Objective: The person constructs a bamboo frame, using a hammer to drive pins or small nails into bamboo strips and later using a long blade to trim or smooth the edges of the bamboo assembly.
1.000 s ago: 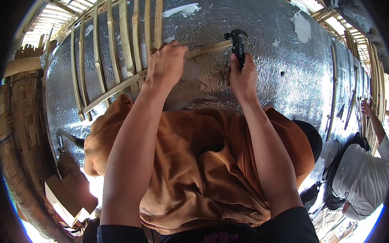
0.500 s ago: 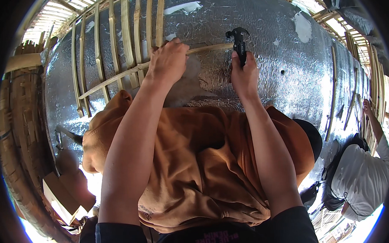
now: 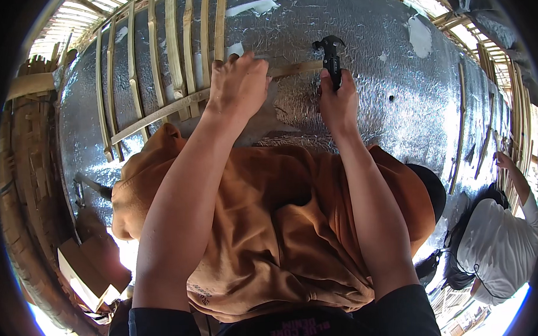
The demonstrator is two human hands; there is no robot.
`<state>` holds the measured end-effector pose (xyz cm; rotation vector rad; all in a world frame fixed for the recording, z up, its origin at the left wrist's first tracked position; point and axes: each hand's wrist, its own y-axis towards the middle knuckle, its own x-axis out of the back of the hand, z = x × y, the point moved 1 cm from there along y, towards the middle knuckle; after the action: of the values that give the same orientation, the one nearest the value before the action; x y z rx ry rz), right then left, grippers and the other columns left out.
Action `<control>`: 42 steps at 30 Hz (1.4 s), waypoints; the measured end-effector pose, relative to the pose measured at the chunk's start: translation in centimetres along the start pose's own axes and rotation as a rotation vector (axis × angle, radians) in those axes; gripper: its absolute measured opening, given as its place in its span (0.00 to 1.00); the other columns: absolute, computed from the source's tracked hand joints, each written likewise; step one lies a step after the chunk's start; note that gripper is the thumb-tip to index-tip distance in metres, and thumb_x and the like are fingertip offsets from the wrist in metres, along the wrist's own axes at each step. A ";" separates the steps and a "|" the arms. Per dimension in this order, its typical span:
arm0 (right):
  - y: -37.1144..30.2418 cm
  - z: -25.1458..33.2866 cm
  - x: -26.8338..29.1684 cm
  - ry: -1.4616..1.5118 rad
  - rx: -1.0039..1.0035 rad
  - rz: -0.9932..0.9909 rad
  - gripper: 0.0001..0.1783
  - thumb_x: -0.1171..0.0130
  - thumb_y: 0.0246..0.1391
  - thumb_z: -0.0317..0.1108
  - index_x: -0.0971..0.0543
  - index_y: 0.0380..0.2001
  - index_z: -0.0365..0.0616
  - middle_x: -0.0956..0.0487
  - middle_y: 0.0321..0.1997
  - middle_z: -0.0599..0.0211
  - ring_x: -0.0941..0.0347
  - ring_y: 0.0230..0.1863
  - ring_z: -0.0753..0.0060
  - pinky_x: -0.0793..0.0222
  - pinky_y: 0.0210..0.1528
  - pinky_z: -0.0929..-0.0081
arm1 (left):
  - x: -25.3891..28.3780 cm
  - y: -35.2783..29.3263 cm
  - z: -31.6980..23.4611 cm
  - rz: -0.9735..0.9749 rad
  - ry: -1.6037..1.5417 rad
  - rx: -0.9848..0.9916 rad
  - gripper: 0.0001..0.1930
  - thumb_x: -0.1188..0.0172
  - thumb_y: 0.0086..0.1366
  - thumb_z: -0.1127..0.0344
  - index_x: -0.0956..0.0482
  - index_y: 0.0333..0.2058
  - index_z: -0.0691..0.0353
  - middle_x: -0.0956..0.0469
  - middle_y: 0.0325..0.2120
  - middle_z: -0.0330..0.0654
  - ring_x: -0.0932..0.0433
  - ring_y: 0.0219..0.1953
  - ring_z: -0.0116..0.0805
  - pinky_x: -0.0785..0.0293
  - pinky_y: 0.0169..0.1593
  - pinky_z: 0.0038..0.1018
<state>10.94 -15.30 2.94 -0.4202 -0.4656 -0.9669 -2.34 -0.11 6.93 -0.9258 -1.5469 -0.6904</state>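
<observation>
Against the foil-covered wall, the left hand presses flat on the horizontal bamboo slat crossing the upright slats; the right hand, fingers wrapped round the black hammer, has lifted it slightly since a second ago, head above the slat's right end

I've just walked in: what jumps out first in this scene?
A huge silver foil wall fills the upper picture, with bamboo slats fixed over its left part. At centre, the left hand presses on a crosswise slat while the right hand grips a black hammer. An orange cloth is draped below the arms, and another person in white works at lower right.
</observation>
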 end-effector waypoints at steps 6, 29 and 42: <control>-0.2 0.7 0.3 -0.035 0.014 -0.005 0.16 0.43 0.65 0.40 0.27 0.38 0.35 0.20 0.30 0.44 0.19 0.32 0.40 0.29 0.36 0.53 | -0.4 0.1 0.6 -0.003 -0.022 0.022 0.16 0.32 0.60 0.67 0.16 0.48 0.58 0.20 0.46 0.46 0.19 0.48 0.48 0.22 0.52 0.41; -2.5 3.4 0.9 -0.480 0.492 0.108 0.16 0.33 0.57 0.40 0.26 0.41 0.44 0.19 0.28 0.57 0.19 0.26 0.49 0.27 0.23 0.57 | -1.7 1.5 0.8 -0.020 -0.071 0.108 0.12 0.34 0.62 0.65 0.18 0.43 0.57 0.21 0.41 0.45 0.18 0.46 0.50 0.20 0.47 0.43; -2.7 3.8 1.2 -0.528 0.425 0.105 0.16 0.33 0.57 0.40 0.26 0.42 0.45 0.18 0.31 0.57 0.18 0.28 0.48 0.24 0.26 0.55 | -2.0 1.6 0.8 -0.040 -0.044 0.117 0.07 0.35 0.62 0.65 0.17 0.38 0.58 0.21 0.40 0.45 0.18 0.45 0.51 0.20 0.47 0.44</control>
<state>8.48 -15.48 7.06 -0.3047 -1.0933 -0.6228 -1.29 1.07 4.70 -0.8298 -1.6308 -0.6039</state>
